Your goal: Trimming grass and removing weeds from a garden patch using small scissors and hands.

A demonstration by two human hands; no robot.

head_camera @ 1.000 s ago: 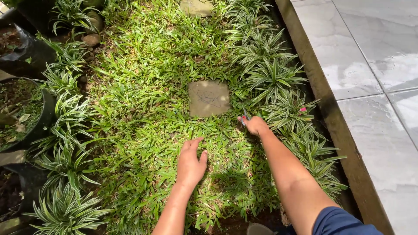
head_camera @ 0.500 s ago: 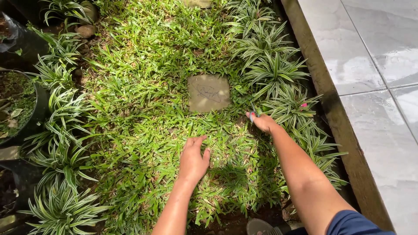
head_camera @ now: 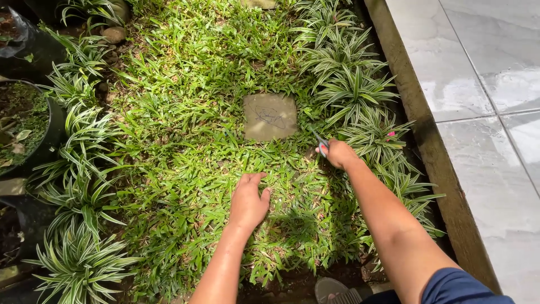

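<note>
My left hand (head_camera: pixel 248 201) lies open and flat, pressing the grass (head_camera: pixel 185 146) down to steady me, while my right hand (head_camera: pixel 337 153) is clenched round small scissors (head_camera: pixel 320 144), blades angled toward the square stepping stone (head_camera: pixel 270 116), beside the striped border plants (head_camera: pixel 360 90).
</note>
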